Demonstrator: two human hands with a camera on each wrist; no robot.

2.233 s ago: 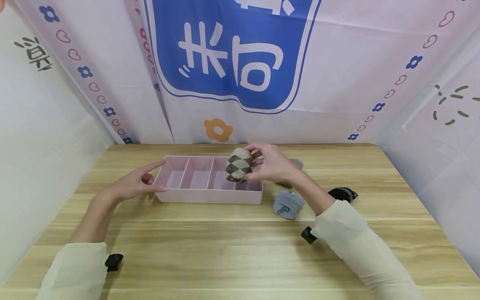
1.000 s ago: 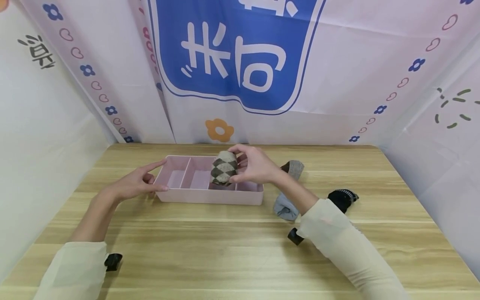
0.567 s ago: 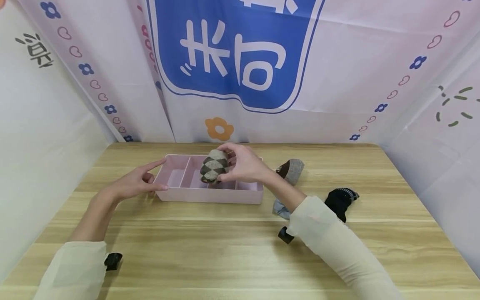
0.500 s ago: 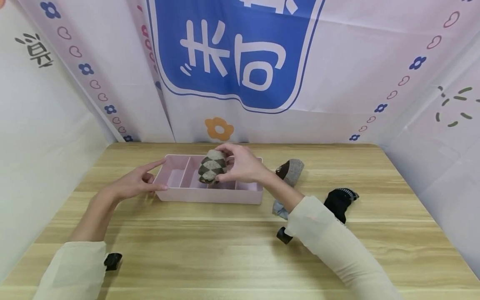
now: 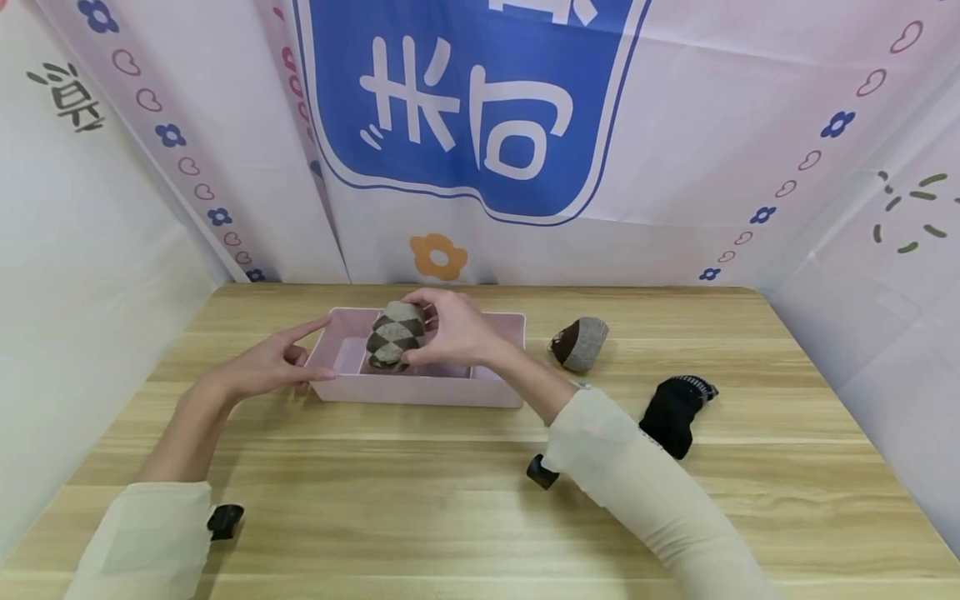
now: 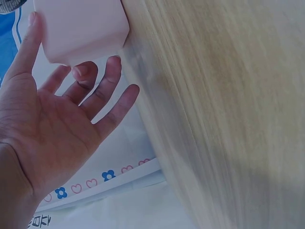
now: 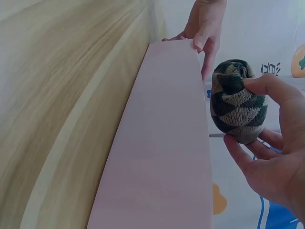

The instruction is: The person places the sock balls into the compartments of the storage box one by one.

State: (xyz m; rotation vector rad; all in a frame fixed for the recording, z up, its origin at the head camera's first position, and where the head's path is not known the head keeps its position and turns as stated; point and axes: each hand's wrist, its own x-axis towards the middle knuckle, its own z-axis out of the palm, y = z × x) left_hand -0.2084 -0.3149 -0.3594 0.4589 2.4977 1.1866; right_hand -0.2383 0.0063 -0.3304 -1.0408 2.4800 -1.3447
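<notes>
My right hand [image 5: 453, 332] pinches a rolled-up argyle sock [image 5: 395, 336] between thumb and fingers. In the right wrist view, that sock [image 7: 238, 102] is up beside the box's rim, apart from it. From the head, it covers the second compartment from the left of a pink divided storage box [image 5: 420, 390]. My left hand [image 5: 273, 362] spans the box's left end, thumb at the front corner and index finger at the back corner. Seen from the left wrist, the other fingers of the left hand [image 6: 57, 119] hang loosely curled beside the box [image 6: 81, 28].
Right of the box lies a grey and brown sock [image 5: 581, 344]. A black sock [image 5: 675, 412] lies farther right, partly behind the sleeve. My right forearm hides the grey-blue sock almost wholly. Printed cloth [image 5: 675, 167] hangs along the wooden table's [image 5: 420, 500] back and sides.
My right hand has carried the argyle sock leftward over the box, from the right-hand compartments to the second from the left. The left hand has stayed at the box's left end.
</notes>
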